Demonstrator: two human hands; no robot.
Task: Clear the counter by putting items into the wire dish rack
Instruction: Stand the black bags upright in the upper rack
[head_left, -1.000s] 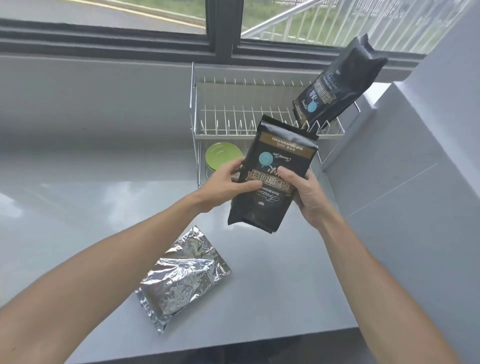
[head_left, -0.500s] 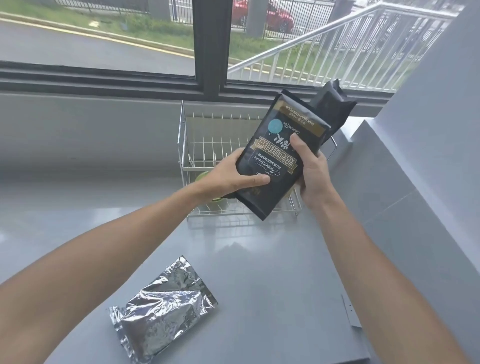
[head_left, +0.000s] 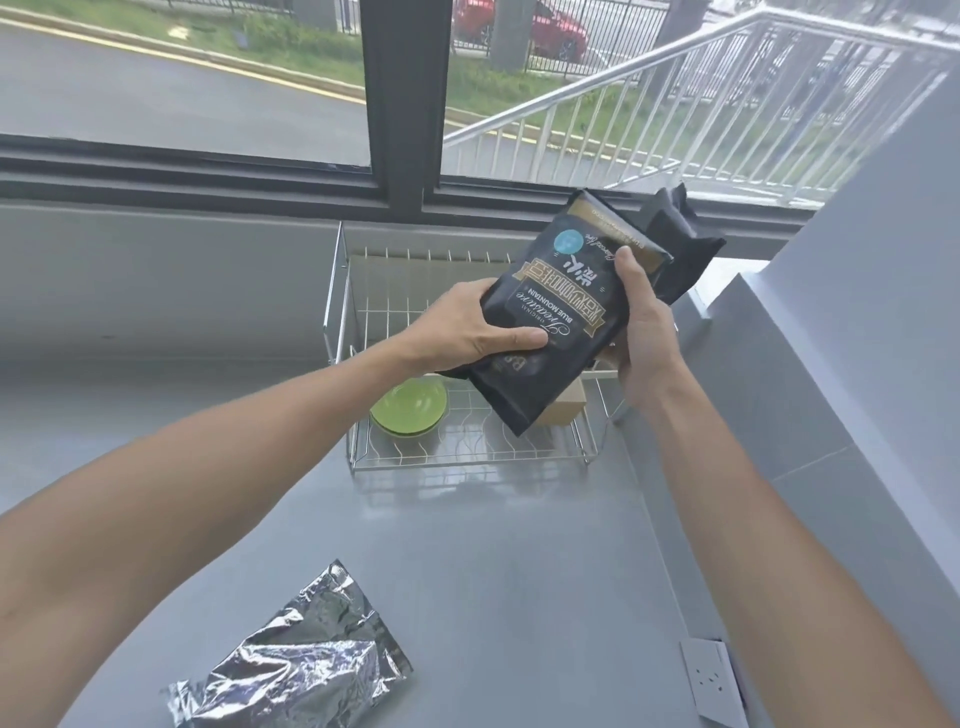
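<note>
Left hand (head_left: 467, 332): closed on the lower left edge of the black bag (head_left: 566, 312), thumb across its front.
Right hand (head_left: 641, 332): gripping the bag's right edge, thumb on the front, other fingers hidden behind it.
Black bag: held tilted and upside down, above the dish rack (head_left: 337, 291), in front of the rack's right part.
Writing on bag: inverted; "BLUE MOUNTAIN" and "ORIGINAL" readable, a blue round sticker near the far end; gold lettering too stylised to make out.
Second black bag (head_left: 685, 244): behind the first, mostly covered; no label visible.
Rack, lower tier: green plate (head_left: 410, 402), partly behind the left forearm; a tan box (head_left: 563, 410) largely hidden by the held bag.
Counter (head_left: 519, 571): grey; foil pouch (head_left: 296, 665) lies near the front edge, well apart from the rack, no writing visible.
Wall socket (head_left: 709, 675): on the right wall, low in the frame.
</note>
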